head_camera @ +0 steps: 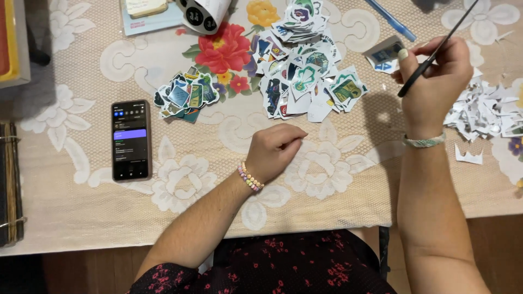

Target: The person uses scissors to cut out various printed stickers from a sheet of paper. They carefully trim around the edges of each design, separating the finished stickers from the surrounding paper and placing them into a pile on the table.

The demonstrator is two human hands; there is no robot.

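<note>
My left hand [273, 150] rests on the lace tablecloth [338, 179] with its fingers curled under and nothing in it. It lies just below a big heap of cut-out stickers [302, 71]. My right hand [436, 81] is raised at the right, gripping thin black scissors [436, 51] that point up and right. Its fingertips also pinch a small sticker cut-out [385, 54]. A smaller heap of stickers [187, 93] lies further left.
A dark smartphone [131, 140] with a lit screen lies at the left. White paper scraps [487, 111] pile at the right edge, one scrap [468, 157] apart. A blue pen [390, 19], a white cylinder [203, 13] and a notebook [10, 182] also lie here.
</note>
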